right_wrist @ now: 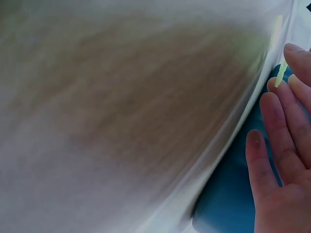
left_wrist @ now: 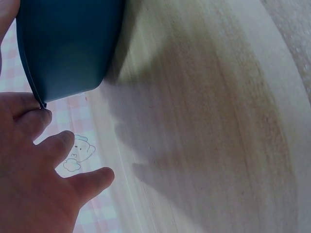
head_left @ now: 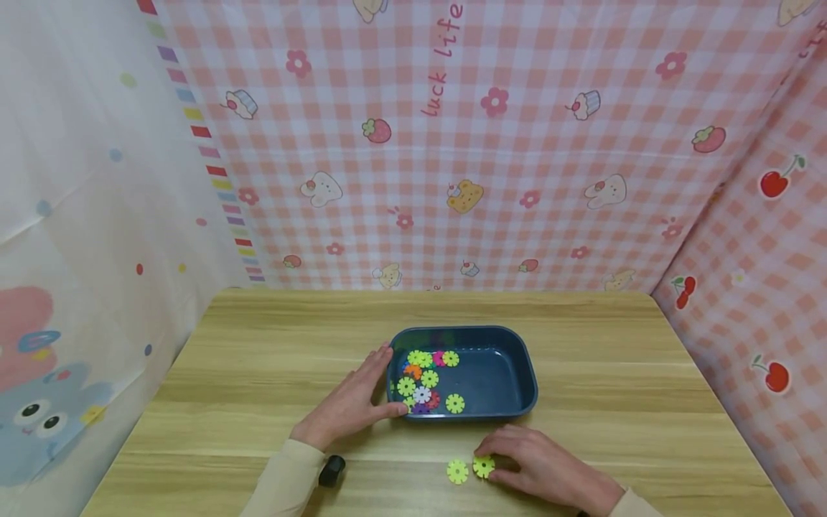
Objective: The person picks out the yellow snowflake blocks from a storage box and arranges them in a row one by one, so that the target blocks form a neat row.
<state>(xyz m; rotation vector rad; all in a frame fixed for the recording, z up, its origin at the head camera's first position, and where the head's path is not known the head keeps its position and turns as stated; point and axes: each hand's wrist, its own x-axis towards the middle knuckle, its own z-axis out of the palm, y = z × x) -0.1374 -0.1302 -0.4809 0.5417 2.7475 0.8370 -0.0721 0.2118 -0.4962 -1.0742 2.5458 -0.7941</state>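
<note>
A dark blue plastic tray (head_left: pixel 500 409) stands on the table with several snowflake building discs at its left side. My left hand (head_left: pixel 352 398) grips the tray's left end, thumb at the front corner. In the left wrist view, fingertips hold the rim of the tray (left_wrist: pixel 73 48) while other fingers (left_wrist: pixel 95 182) stick out free. My right hand (head_left: pixel 539 463) pinches a yellow-green snowflake disc (head_left: pixel 483 467) in front of the tray. That disc (right_wrist: pixel 281 75) shows edge-on between thumb and fingers in the right wrist view. Just left of it, another yellow-green disc (head_left: pixel 457 472) lies on the table.
Inside the tray are yellow-green discs (head_left: pixel 455 403), a white disc (head_left: pixel 421 394), an orange disc (head_left: pixel 413 371) and others in red, pink and purple. The wooden table (head_left: pixel 601 373) ends at a checked cloth (head_left: pixel 549 230) behind. A black wrist device (head_left: pixel 332 471) sits by the left sleeve.
</note>
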